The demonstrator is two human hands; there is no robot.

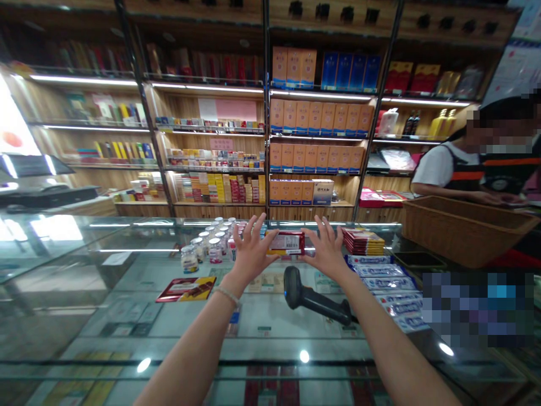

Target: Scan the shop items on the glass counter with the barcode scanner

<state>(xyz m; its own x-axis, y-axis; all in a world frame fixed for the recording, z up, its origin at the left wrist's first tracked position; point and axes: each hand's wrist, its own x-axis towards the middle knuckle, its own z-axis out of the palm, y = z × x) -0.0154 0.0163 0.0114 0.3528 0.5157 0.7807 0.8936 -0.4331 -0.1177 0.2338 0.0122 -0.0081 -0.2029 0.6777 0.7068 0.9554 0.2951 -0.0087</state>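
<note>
Between my two hands a chocolate bar point(286, 243) in a red and yellow wrapper is held up above the glass counter, its printed back with a barcode facing me. My left hand point(252, 242) pinches its left end between thumb and finger, the other fingers spread upward. At the opposite end my right hand point(327, 248) grips it the same way. Below the hands a black barcode scanner point(316, 299) lies on the glass. Another chocolate bar point(186, 288) lies flat to the left, and a stack of similar bars point(364, 241) sits right of my right hand.
Several small lidded jars point(214, 251) stand left of my hands. Blue and white packets point(386, 282) lie in a row on the right, near a wicker basket point(465, 231). Two people stand behind the basket. Stocked shelves point(321, 138) line the back wall.
</note>
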